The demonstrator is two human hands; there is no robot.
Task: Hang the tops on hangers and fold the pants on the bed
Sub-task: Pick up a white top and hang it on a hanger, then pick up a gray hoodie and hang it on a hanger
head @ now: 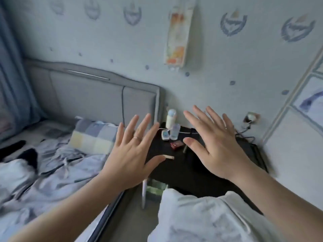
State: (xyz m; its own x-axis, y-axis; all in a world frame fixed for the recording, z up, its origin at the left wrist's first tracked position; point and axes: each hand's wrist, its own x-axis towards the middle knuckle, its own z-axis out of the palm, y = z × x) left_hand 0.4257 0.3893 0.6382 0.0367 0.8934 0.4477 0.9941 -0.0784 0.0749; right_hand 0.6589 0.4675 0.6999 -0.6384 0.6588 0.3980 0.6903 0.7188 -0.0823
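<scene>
State of the bed (82,100) and the black garments (28,155)
The bed stands to your left, its grey padded headboard against the wall and its pale blue-grey bedding (57,173) rumpled. The black garments lie crumpled on it at the far left, partly sunk into the bedding. You cannot tell top from pants.

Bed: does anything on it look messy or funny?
Yes. The pale duvet lies crumpled in bunched folds instead of spread flat, and a dark garment lies half buried in it at the left. Nothing looks spilled or broken.
</scene>
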